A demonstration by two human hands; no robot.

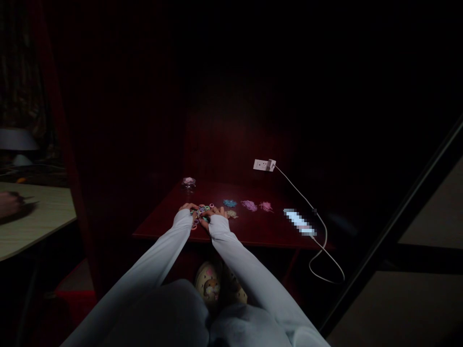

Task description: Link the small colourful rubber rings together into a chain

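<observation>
Dark red tabletop (275,231) in a dim room carries small multicoloured rings (206,208); both my hands (187,206) (216,212) curve over them, though whether they pinch any I cannot tell.

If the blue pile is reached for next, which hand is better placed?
Probably the right hand: it is nearer the blue pile. The left hand is farther off, at the opposite side of the coloured rings.
</observation>
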